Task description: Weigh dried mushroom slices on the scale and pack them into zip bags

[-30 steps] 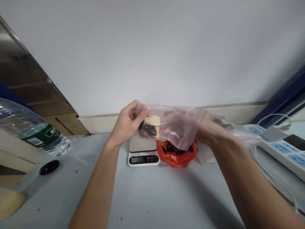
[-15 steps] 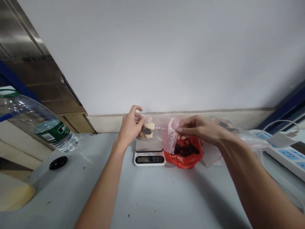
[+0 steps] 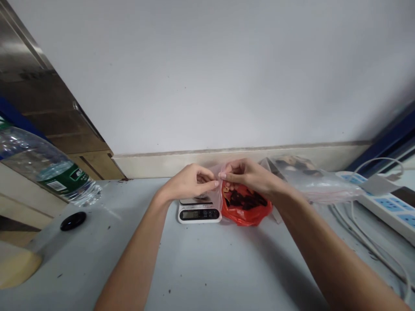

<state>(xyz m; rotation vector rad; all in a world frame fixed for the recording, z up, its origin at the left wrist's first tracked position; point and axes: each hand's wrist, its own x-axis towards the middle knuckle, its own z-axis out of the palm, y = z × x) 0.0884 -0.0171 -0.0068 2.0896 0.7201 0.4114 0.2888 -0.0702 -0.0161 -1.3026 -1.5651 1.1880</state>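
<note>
Between my two hands is a clear zip bag (image 3: 218,170) with a pinkish zip edge. My left hand (image 3: 191,183) is closed with thumb and fingers at the bag's edge, above the scale. My right hand (image 3: 248,175) pinches the zip edge close to my left fingertips. Below them the white digital kitchen scale (image 3: 199,215) stands on the table, its plate mostly hidden by my left hand. Touching its right side is a red plastic bag (image 3: 248,216), open at the top, with dark dried pieces (image 3: 244,198) inside. The clear bag's contents are largely hidden.
A large water bottle (image 3: 65,172) and a black oval object (image 3: 73,220) are at the left. On the right, another clear zip bag (image 3: 311,179) with dark and pale pieces lies beside a power strip (image 3: 394,207) with white cables (image 3: 366,242). The wall (image 3: 207,86) rises behind.
My left hand has moved right from the bag's far end to its zip edge. My right hand has shifted slightly left, so the fingertips nearly meet. The view has turned slightly.
</note>
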